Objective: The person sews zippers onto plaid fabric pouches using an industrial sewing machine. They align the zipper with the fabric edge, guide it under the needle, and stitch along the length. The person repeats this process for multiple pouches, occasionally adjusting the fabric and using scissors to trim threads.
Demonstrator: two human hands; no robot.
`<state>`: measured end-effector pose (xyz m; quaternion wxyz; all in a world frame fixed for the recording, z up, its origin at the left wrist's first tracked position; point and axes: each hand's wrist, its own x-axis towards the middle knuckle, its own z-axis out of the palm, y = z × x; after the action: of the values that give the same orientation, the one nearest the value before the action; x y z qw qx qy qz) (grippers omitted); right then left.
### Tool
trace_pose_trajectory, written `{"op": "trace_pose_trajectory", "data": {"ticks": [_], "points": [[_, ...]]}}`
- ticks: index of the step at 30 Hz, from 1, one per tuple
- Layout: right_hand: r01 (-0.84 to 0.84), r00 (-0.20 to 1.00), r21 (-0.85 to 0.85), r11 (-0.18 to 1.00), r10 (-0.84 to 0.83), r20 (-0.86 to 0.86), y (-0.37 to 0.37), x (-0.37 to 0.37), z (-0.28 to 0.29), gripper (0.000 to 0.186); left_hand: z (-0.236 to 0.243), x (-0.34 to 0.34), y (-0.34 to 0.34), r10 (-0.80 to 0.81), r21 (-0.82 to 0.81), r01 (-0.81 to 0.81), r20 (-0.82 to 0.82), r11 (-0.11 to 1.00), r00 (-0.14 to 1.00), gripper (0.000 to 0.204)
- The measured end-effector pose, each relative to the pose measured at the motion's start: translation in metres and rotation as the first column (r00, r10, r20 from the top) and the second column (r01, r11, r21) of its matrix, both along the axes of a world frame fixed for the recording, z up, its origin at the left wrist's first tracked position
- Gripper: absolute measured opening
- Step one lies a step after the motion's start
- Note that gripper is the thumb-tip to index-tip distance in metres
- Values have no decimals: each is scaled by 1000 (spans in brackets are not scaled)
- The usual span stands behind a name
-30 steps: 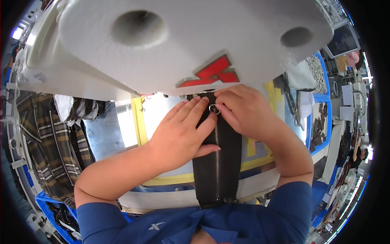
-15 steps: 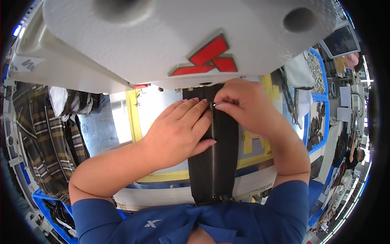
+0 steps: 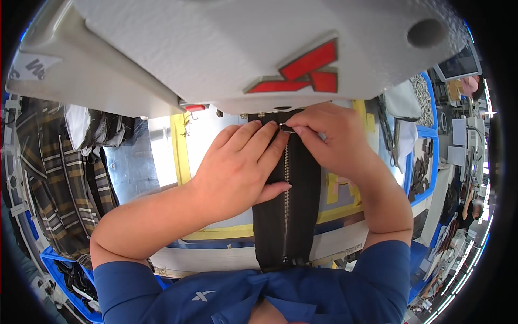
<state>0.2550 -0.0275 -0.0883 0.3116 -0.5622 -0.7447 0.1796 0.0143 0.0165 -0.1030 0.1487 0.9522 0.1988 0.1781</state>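
A black fabric strip (image 3: 302, 232) with a metal zipper (image 3: 286, 205) down its middle runs across a work plate edged with yellow tape (image 3: 181, 151). My left hand (image 3: 237, 162) lies open over the strip, fingertips beside the zipper's top and thumb near its teeth. My right hand (image 3: 334, 140) pinches the small metal zipper pull (image 3: 287, 127), close under the white machine head (image 3: 216, 59) with its red emblem (image 3: 307, 67). The machine's working parts behind my fingers are mostly hidden.
Plaid garments (image 3: 54, 194) lie left, above a blue bin (image 3: 51, 258) of dark pieces. Right are a pouch (image 3: 399, 102), dark tools (image 3: 386, 129), metal parts (image 3: 421, 94) and dark pieces (image 3: 420, 181) in blue bins. Another person (image 3: 469, 213) is at far right.
The metal pull ring has turned from lying face-up to edge-on between my right fingers. My hands have shifted slightly up toward the machine, and the view has moved a little.
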Motion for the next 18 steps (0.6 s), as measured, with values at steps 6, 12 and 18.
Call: {"op": "trace_pose_trajectory", "data": {"ticks": [6,12,18], "points": [[-65,987,43,997,58,152,0,-2,1,11,0,0,-1,-28,12,28,-43,1000,999,84],[70,978,-86,994,-52,201,15,-4,1,9,2,2,-2,-16,80,25,-105,996,994,85],[198,978,-255,947,-172,117,24,-14,13,11,5,4,3,9,22,-7,-113,1000,994,85]]}}
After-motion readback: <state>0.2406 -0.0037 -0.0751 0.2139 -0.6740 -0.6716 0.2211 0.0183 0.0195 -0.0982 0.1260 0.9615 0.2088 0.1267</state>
